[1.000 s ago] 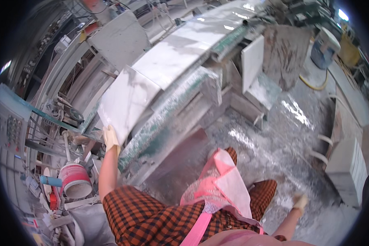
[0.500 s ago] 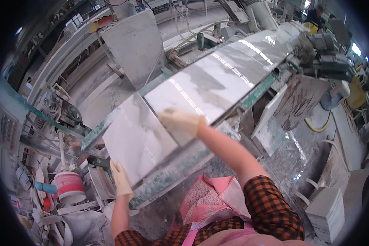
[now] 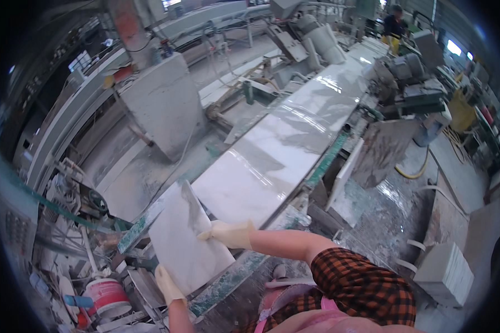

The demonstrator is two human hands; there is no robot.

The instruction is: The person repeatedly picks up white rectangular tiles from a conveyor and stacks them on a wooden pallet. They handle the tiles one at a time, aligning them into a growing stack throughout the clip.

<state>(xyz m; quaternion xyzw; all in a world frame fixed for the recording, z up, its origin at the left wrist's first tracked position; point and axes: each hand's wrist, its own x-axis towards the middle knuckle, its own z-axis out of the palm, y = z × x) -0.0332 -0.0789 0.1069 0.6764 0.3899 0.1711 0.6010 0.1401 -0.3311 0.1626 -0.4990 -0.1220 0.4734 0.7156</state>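
A white, grey-veined marble-look slab lies at the near end of a green-edged conveyor, its far corner close to the row of similar polished slabs and a wedge of gap between them. My left hand, in a cream glove, grips the slab's near-left edge. My right hand, gloved alike, has its fingers bent at the slab's right edge. The undersides of the slab and the fingertips beneath it are hidden.
Motors stand over the conveyor's far end, near another person. A stack of slabs is on the floor at the right. At the lower left sits a red and white bucket. A large upright panel stands beyond the conveyor.
The near slab has turned and parted further from the row. My right hand has moved left and nearer, from the joint onto the slab's edge. My view has shifted.
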